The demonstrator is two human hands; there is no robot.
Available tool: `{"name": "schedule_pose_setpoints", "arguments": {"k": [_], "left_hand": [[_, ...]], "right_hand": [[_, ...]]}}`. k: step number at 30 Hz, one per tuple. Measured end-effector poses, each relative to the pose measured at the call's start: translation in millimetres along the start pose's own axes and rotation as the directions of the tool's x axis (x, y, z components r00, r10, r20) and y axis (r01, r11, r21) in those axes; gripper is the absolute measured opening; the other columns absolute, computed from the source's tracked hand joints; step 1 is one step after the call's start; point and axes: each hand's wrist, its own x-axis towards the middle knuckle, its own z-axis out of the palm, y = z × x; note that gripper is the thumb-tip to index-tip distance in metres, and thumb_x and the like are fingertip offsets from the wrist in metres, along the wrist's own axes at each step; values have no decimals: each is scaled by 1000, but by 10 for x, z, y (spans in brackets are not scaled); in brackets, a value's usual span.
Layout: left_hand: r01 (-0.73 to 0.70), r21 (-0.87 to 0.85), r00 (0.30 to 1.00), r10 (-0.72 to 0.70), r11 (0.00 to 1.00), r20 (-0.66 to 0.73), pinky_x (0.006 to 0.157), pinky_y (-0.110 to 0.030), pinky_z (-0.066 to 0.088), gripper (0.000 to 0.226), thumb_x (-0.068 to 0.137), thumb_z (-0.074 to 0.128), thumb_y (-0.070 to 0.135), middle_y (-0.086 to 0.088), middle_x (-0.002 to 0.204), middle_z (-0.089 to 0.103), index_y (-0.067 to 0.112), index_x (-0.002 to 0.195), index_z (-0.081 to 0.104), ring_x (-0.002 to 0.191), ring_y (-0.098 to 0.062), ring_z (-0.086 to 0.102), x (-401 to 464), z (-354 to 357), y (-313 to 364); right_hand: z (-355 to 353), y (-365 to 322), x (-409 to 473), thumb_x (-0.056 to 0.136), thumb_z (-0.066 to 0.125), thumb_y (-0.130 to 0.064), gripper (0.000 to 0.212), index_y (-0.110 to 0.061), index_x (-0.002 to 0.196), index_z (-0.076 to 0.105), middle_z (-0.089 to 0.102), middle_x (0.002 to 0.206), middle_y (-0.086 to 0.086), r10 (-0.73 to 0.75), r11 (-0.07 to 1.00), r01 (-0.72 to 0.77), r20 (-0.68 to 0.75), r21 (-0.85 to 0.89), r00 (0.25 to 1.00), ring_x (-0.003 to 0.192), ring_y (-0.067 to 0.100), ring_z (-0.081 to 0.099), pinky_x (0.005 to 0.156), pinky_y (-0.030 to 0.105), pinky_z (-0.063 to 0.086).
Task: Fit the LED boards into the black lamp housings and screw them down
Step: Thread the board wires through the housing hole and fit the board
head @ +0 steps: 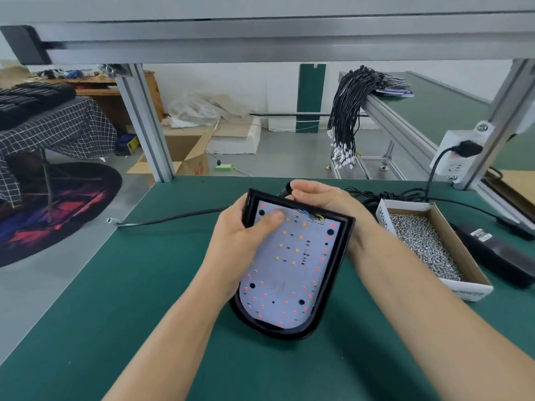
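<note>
Housing [346, 227], black, D-shaped, tilted above green bench [115, 314], held between both my hands. LED board [286, 264], white, seated inside; red and amber dots; faint handwritten mark near rounded end, unreadable. My left hand [240, 241] grips left rim, thumb pressing board's upper corner. My right hand [321, 198] curled over top edge beside coloured wires [311, 215]. Screw box [434, 250] at right, near housing: side print "SPRING", remainder hidden. Black cable [173, 218] on bench behind.
</note>
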Motion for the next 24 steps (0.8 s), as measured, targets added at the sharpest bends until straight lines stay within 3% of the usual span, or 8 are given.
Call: {"name": "schedule_pose_setpoints", "arguments": {"k": [3,7,9,12,15,17,20,24], "left_hand": [[16,-50,998,-19,999,-55,79,-34,56,17,82,63,21,-7,99,74,16,96,69,89,-19,69,-47,3,-62],[13,-21,986,-16,1000,-167,94,-57,48,14,80,62,23,-7,97,74,24,89,72,97,-32,67,-47,45,-50],[-9,-1,971,9,1000,-237,95,-58,47,17,79,60,24,-4,97,74,24,91,72,99,-34,66,-19,52,13],[-5,54,959,20,999,-284,90,-61,49,18,79,60,32,-17,96,69,21,90,69,92,-40,64,0,53,59],[33,-47,981,-42,998,-191,77,-44,58,21,72,71,23,-10,90,72,18,92,68,82,-23,68,-31,69,25],[89,-169,995,-96,981,-34,69,-26,56,33,67,74,9,0,95,75,15,100,69,82,-15,70,-69,77,8],[121,-200,990,-103,972,99,69,-23,55,35,67,72,2,-5,99,75,12,100,73,85,-16,71,-103,38,17],[121,-200,983,-91,972,157,89,-33,54,32,68,68,5,-5,109,73,15,98,76,101,-21,68,-93,-17,49]], "right_hand": [[-4,117,-22,91,56,4,14,-8,97,59,71,66,8,18,982,-4,-72,191,997,55,17,68,50,22,54],[-1,195,-4,90,55,3,13,-10,93,55,70,67,9,-35,964,57,-88,261,996,54,19,67,52,23,55],[-12,199,-35,90,56,-7,9,-12,97,59,73,81,9,-114,961,118,-29,250,993,67,21,70,61,25,57],[-105,233,-124,82,59,-40,42,-16,114,69,69,116,12,-71,973,37,139,229,988,101,27,68,81,34,57],[-161,225,-191,81,53,-55,57,-12,113,72,67,120,13,8,959,-61,187,278,982,107,28,67,84,37,57],[-148,186,-189,85,53,-45,43,-12,99,77,72,107,8,36,963,-75,154,258,987,93,23,71,71,32,59],[-83,132,-165,86,57,-12,20,-9,105,62,73,84,2,62,970,-91,131,225,989,72,14,71,60,23,56],[-35,125,-172,90,55,2,49,2,135,35,67,94,8,11,975,-12,6,223,1000,61,4,69,45,13,48]]}}
